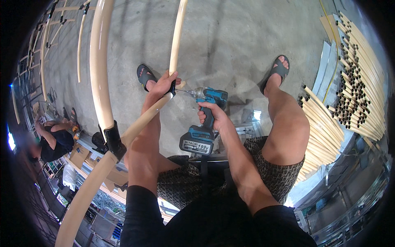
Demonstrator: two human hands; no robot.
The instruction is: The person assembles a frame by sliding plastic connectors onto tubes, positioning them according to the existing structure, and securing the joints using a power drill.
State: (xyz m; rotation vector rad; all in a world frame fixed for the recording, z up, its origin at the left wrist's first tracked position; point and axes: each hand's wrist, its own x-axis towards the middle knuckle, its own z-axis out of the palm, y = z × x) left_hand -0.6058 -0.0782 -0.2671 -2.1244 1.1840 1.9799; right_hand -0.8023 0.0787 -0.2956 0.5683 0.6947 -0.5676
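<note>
My right hand (214, 116) is wrapped round the grip of a blue and black cordless drill (211, 97), whose battery hangs below. The drill's bit points left at a black pipe joint (172, 89); whether the tip touches it I cannot tell. Around that joint and the cream pipe end there, my left hand (163, 84) is closed. One cream pipe (177, 41) runs away from the joint, and another cream pipe (145, 117) leads back to a larger black joint (114, 141). A thick cream pipe (101, 61) rises from that larger joint.
Many cream pipes (370, 74) with dark ends lie stacked at the right, beside a yellow cord (336, 53). At the far left stands a frame of joined pipes (44, 53). A person in black (57, 140) sits below it, near cardboard boxes (80, 156). Grey concrete floor (238, 37) stretches ahead.
</note>
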